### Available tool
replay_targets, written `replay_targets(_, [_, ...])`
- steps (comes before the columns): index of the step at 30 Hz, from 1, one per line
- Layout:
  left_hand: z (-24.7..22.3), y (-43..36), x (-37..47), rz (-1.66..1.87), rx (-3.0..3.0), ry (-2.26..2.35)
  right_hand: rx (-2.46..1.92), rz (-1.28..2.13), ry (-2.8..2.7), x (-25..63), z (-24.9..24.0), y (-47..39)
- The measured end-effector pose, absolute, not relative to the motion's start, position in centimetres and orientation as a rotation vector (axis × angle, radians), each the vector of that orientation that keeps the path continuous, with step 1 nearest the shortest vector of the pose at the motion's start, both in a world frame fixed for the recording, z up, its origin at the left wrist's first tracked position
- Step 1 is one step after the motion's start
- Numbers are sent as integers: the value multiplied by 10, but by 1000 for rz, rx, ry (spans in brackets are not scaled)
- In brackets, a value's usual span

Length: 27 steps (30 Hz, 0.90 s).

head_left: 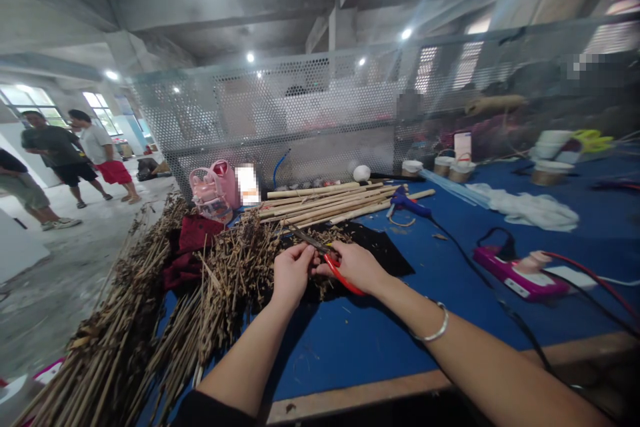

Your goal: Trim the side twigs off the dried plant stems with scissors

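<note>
My right hand [356, 268] is closed round the red handles of a pair of scissors [345, 275], whose dark blades point up and to the left. Right beside it, my left hand [293, 272] has its thumb and fingers pinched near the blades; what they hold is too small to make out. Under both hands lies a black cloth [385, 248] scattered with dry plant bits. Bundles of dried brown stems [225, 280] spread to the left of my left hand. Behind the hands lie several pale wooden sticks [325, 205].
On the blue table [345, 347] are a blue glue gun [410, 203], a purple power strip [520, 273] with cords, white netting [530, 207], tubs, and a pink bag [215, 190]. A perforated metal screen [280, 113] stands behind. Several people stand at the far left.
</note>
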<state>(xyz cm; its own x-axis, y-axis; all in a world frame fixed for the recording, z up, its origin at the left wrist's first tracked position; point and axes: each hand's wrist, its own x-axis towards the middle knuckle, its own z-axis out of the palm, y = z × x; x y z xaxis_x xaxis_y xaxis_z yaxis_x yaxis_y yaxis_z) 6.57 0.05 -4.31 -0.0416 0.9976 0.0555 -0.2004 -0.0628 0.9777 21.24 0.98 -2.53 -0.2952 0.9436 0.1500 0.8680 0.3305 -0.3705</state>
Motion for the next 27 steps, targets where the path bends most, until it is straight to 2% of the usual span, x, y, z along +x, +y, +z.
replay_targets(27, [-43,-2,68,1274,1197,1170,-1573,260,-2200,213,-24,8])
